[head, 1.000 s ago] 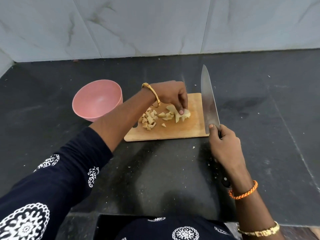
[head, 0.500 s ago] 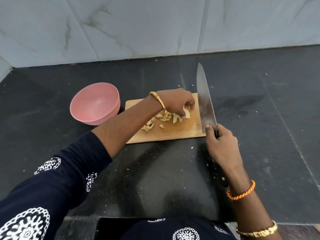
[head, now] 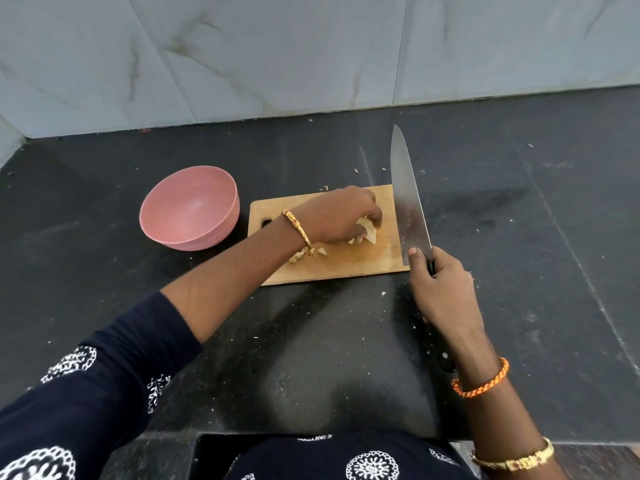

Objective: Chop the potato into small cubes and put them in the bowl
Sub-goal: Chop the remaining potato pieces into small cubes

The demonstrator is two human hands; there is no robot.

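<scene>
A wooden cutting board [head: 349, 263] lies on the black counter. My left hand [head: 341, 216] reaches over it with fingers curled round pale potato pieces [head: 367, 232]. A few small potato cubes [head: 322, 251] show beside my wrist; others are hidden under the hand and arm. My right hand [head: 440, 289] grips the handle of a large knife [head: 407, 199], forefinger along the blade. The blade lies flat along the board's right edge, tip pointing away from me. The pink bowl [head: 188, 207] stands left of the board, and nothing is visible in it.
The black counter [head: 519, 237] carries small potato scraps around the board. A marble-tiled wall [head: 311, 57] closes off the back. The counter's front edge [head: 346, 434] runs just before my body.
My left hand has shifted to the right across the board and closed round the larger potato pieces. The knife has stayed along the board's right edge.
</scene>
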